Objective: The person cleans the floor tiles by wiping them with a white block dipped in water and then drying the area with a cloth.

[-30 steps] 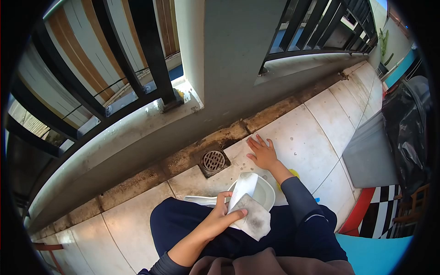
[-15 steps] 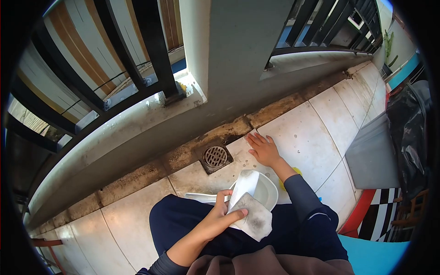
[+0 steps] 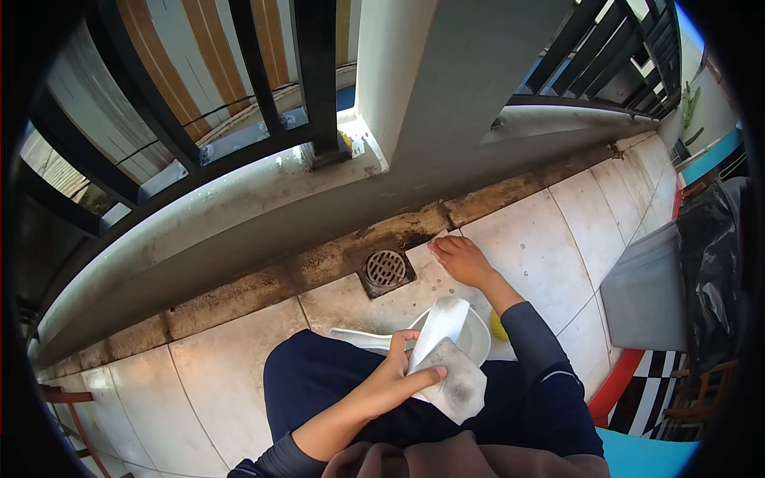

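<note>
In the head view, my left hand [image 3: 398, 374] grips a flat white piece with grey smudges [image 3: 460, 382], thumb on its face; a second white strip [image 3: 441, 325] sticks up behind it. Below them a white round bowl [image 3: 476, 338] is partly hidden by the held pieces. A white handle [image 3: 355, 336] reaches left beside it; whether it joins the bowl is hidden. My right hand [image 3: 464, 259] presses on the floor tile by the dirty wall edge, fingers bunched. Something pale shows at its fingertips, too small to name. Just left lies a square floor drain [image 3: 385, 269] with a round grate.
A stained brown strip [image 3: 319, 267] runs along the foot of the grey wall [image 3: 446, 151], which has black railings [image 3: 319, 80] above. A yellow object [image 3: 499, 325] lies beside my right forearm. At right stands a grey bin [image 3: 649, 291] with a black plastic bag [image 3: 709, 279].
My right hand has gone from flat, spread fingers to bunched ones at nearly the same spot. My left hand keeps its hold on the white pieces. The view has shifted slightly.
</note>
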`<state>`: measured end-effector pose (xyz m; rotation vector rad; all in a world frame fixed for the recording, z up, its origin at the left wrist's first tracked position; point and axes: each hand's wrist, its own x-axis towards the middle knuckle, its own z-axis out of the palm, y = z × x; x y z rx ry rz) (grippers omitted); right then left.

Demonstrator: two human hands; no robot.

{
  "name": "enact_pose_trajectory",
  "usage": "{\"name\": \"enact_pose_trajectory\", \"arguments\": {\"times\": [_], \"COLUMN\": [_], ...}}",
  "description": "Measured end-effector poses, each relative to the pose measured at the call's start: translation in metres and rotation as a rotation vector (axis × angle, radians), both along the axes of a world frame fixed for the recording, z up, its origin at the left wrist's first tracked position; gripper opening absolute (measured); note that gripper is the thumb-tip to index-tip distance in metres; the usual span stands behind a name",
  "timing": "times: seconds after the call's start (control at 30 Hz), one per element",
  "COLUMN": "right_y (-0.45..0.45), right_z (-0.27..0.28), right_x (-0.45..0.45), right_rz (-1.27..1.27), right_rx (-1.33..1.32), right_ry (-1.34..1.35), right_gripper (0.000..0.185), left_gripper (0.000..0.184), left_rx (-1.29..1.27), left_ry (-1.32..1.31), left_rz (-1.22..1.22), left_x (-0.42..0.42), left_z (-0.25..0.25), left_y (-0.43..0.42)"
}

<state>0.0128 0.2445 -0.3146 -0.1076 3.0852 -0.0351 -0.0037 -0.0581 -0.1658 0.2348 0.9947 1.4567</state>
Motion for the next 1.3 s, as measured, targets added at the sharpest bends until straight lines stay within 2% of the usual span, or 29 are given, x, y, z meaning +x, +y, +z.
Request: {"name": "enact_pose_trajectory", "arguments": {"times": [0.2, 0.33, 0.47, 0.57, 0.77, 0.87, 0.97, 1.1, 1.3], "right_y": [0.011, -0.014, -0.025, -0.015, -0.016, -0.018, -0.021, -0.026, -0.024], "right_z": [-0.008, -0.010, -0.005, -0.009, -0.012, -0.011, -0.020, -0.018, -0.015], "right_x": [0.008, -0.008, -0.015, -0.002, 0.004, -0.001, -0.015, -0.028, 0.002], "right_rz": [-0.169, -0.091, 0.137, 0.130, -0.111, -0.068, 0.090, 0.112, 0.142], "right_rx": [0.001, -0.235, -0.244, -0.194, -0.177, -0.217, -0.204, -0.224, -0.217], "right_ry": [0.116, 0.134, 0.028, 0.077, 0.128, 0.104, 0.115, 0.037, 0.028], "right_gripper": [0.033, 0.039, 0.041, 0.042, 0.042, 0.043, 0.045, 0.048, 0.050], "left_gripper": [0.065, 0.065, 0.061, 0.062, 0.062, 0.062, 0.062, 0.061, 0.061], "left_rx": [0.029, 0.035, -0.015, -0.010, -0.012, -0.013, -0.011, -0.043, -0.052], "left_ry": [-0.023, -0.003, -0.056, -0.048, -0.064, -0.075, -0.064, -0.046, -0.077], "left_rz": [-0.002, 0.002, 0.000, 0.004, -0.020, -0.018, -0.007, 0.011, -0.010], "left_x": [0.002, 0.003, 0.001, -0.001, 0.001, 0.002, 0.002, 0.001, 0.007], "left_z": [0.001, -0.003, 0.004, 0.004, 0.004, 0.005, 0.005, 0.003, 0.001], "left_y": [0.002, 0.002, -0.001, -0.001, 0.001, 0.001, 0.004, 0.004, 0.008]}}
